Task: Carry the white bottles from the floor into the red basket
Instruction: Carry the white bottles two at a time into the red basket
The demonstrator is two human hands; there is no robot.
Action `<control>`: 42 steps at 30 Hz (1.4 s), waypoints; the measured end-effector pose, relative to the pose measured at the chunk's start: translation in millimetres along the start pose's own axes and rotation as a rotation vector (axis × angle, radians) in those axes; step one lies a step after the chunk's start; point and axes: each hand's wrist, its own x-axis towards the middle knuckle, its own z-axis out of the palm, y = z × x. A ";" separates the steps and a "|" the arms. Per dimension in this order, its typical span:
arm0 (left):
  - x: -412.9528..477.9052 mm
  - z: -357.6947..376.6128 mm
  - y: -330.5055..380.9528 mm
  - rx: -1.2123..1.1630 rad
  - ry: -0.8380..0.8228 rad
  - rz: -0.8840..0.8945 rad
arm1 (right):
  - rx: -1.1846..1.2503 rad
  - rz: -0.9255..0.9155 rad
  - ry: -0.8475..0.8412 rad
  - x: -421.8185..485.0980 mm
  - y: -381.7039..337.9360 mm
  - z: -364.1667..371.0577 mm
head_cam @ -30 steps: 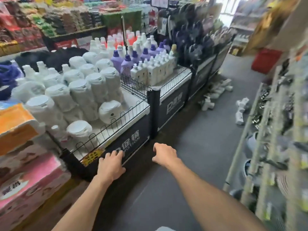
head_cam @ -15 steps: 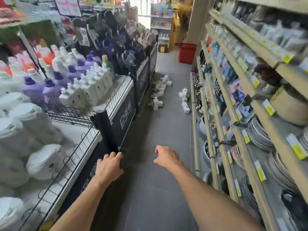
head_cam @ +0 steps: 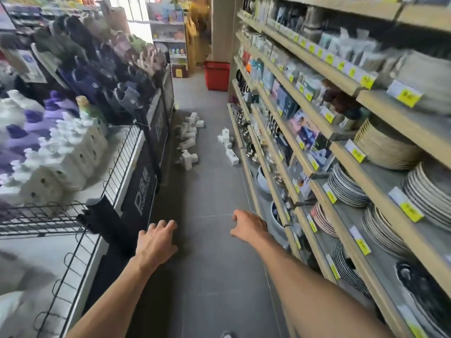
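White bottles (head_cam: 188, 140) lie far on floor (head_cam: 210, 196), 2 heaps, left + right; red basket (head_cam: 217, 75) farther. Left hand (head_cam: 156, 242), right hand (head_cam: 249, 226) empty, relaxed. Approach first, grasp by body.

Bare left forearm (head_cam: 117, 289), bare right forearm (head_cam: 305, 284)

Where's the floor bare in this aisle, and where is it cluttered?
Bare floor runs mid-aisle between the display bin and the shelving. Crowded: the bottle pile at the bin's foot, the smaller bottle cluster by the shelving's base; a bare gap separates them.
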 end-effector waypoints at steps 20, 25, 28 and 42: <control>217.8 -68.7 27.3 0.083 0.010 0.013 | -0.022 -0.059 0.017 216.3 -3.0 -90.7; 267.8 -81.9 30.5 0.092 0.007 0.025 | 0.004 -0.061 0.002 257.7 -15.3 -109.5; 303.1 -87.0 27.3 0.102 -0.002 0.040 | 0.002 -0.062 -0.010 286.5 -21.2 -119.0; 469.1 -109.6 0.4 0.076 0.002 0.125 | -0.004 -0.019 0.009 419.3 -77.2 -159.5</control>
